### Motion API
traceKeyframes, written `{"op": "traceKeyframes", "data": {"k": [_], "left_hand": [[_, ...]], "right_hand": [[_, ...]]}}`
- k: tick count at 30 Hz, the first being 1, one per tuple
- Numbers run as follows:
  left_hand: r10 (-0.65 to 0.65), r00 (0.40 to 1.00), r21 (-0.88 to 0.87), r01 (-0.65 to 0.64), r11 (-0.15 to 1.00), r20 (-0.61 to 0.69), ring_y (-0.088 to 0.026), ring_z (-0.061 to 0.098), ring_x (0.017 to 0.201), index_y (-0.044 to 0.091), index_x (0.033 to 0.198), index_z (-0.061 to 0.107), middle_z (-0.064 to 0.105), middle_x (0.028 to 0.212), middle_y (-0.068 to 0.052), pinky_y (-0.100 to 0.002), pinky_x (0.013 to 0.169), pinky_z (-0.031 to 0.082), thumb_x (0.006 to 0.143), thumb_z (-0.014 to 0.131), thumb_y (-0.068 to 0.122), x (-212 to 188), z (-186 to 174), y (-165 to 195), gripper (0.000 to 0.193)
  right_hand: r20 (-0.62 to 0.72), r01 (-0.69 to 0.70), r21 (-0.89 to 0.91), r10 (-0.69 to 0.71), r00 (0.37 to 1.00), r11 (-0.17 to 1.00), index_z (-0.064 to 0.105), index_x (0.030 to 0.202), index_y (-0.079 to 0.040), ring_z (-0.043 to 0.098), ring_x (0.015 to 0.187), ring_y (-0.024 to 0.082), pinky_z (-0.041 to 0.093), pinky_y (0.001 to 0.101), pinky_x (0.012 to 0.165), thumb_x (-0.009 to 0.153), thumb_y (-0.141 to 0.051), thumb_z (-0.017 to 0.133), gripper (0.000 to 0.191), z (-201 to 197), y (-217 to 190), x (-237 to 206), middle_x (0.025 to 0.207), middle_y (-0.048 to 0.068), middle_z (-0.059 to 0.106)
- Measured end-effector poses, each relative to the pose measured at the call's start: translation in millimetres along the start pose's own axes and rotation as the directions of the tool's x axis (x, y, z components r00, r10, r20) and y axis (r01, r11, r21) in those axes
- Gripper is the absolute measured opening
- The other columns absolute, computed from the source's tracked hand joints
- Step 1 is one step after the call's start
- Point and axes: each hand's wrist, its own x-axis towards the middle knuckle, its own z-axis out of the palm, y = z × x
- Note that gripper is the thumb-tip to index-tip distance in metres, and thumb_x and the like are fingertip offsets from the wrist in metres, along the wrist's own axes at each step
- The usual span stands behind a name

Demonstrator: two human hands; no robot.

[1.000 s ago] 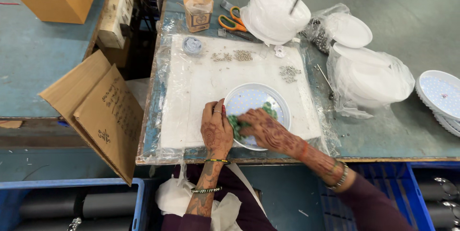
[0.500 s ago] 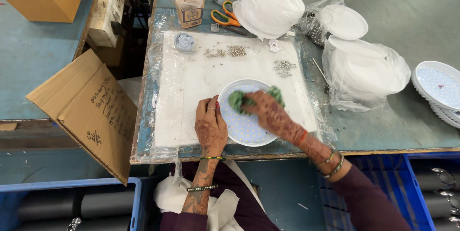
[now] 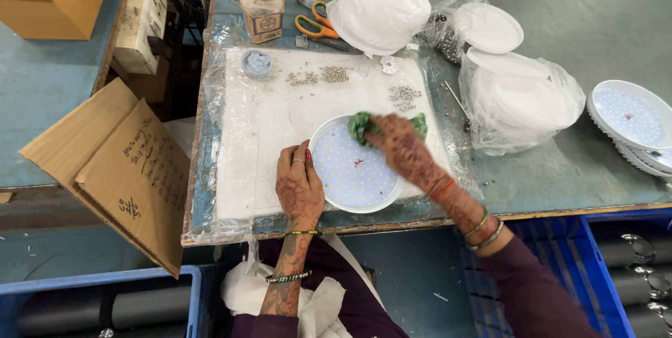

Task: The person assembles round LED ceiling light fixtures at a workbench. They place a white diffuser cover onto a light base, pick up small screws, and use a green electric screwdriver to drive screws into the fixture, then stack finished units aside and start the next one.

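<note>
Head view, looking down on a workbench (image 3: 532,191) covered at its middle by a white sheet (image 3: 273,142) under clear plastic film. Round white disc (image 3: 355,170) dotted with small yellow points lies on the near part of the sheet, close to the bench edge. Left hand (image 3: 299,185) rests flat on the disc's left rim, fingers spread, not closed round anything. Right hand (image 3: 402,147) is clenched on a green cloth (image 3: 361,126), pressing it onto the disc's far rim; cloth shows at both sides of the hand, the rest covered by it.

Surroundings: small heaps of metal screws (image 3: 334,73) lie on the sheet beyond the disc, another heap (image 3: 404,94) just past the right hand, near the cloth. A small round cup (image 3: 256,63) sits at the sheet's far left corner. Behind the sheet: open cardboard box (image 3: 260,7), orange-handled scissors (image 3: 316,24), a white bag of stacked covers (image 3: 378,7). To the right, a second plastic bag of white parts (image 3: 521,103) stands close to the right forearm, with a loose white lid (image 3: 493,28) behind it. Further right, well apart, a stack of similar dotted discs (image 3: 626,119). Left of the bench a flattened cardboard sheet (image 3: 115,170) leans at the edge. Blue crates (image 3: 602,268) sit below the bench front.
</note>
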Motion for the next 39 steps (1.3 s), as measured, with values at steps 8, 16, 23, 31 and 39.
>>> {"op": "traceKeyframes", "data": {"k": [8,16,23,31,39], "left_hand": [[-0.004,1.000,0.017,0.004,1.000,0.003,-0.031,0.066,0.099,0.003,0.124,0.069,0.065,0.114,-0.014,-0.041,0.083,0.054,0.104,0.052,0.012,0,1,0,0.028],[0.005,0.999,0.004,-0.004,1.000,-0.046,-0.033,0.065,0.103,0.003,0.122,0.070,0.066,0.115,-0.014,-0.042,0.087,0.052,0.102,0.054,0.013,1,-4,4,0.027],[0.010,0.999,-0.018,-0.011,1.000,-0.038,-0.034,0.065,0.103,0.002,0.123,0.069,0.066,0.115,-0.016,-0.043,0.087,0.053,0.101,0.056,0.012,2,-4,6,0.028],[0.007,0.999,-0.023,-0.008,1.000,-0.045,-0.032,0.067,0.098,0.003,0.122,0.070,0.066,0.113,-0.015,-0.041,0.082,0.054,0.099,0.056,0.011,2,-5,12,0.028],[-0.099,0.995,-0.002,0.099,0.995,-0.023,-0.030,0.068,0.099,0.004,0.121,0.071,0.067,0.115,-0.013,-0.040,0.083,0.055,0.098,0.057,0.012,7,-1,13,0.028]], "right_hand": [[0.145,-0.135,0.327,0.092,0.985,0.935,0.073,0.121,-0.009,0.058,0.121,0.036,0.046,0.0484,0.109,0.076,0.002,0.059,0.049,-61,-73,-62,0.133,0.018,0.057],[-0.151,-0.139,0.482,0.238,0.959,0.865,0.070,0.124,-0.006,0.062,0.117,0.035,0.053,0.0416,0.100,0.070,0.010,0.053,0.059,-107,-25,-49,0.128,0.018,0.061],[-0.117,-0.390,0.151,0.409,0.905,0.908,0.073,0.120,-0.010,0.064,0.104,0.036,0.048,0.0494,0.091,0.075,-0.006,0.071,0.046,-107,57,-58,0.120,0.017,0.068],[-0.404,-0.498,0.352,0.608,0.683,0.793,0.072,0.115,-0.011,0.069,0.100,0.030,0.054,0.0412,0.091,0.093,-0.014,0.066,0.024,-85,185,-87,0.111,0.011,0.071],[-0.344,-0.577,-0.001,0.542,0.767,0.817,0.070,0.096,-0.009,0.065,0.097,0.038,0.052,0.0492,0.084,0.090,-0.010,0.068,0.007,-75,225,-54,0.099,0.015,0.064]]}}
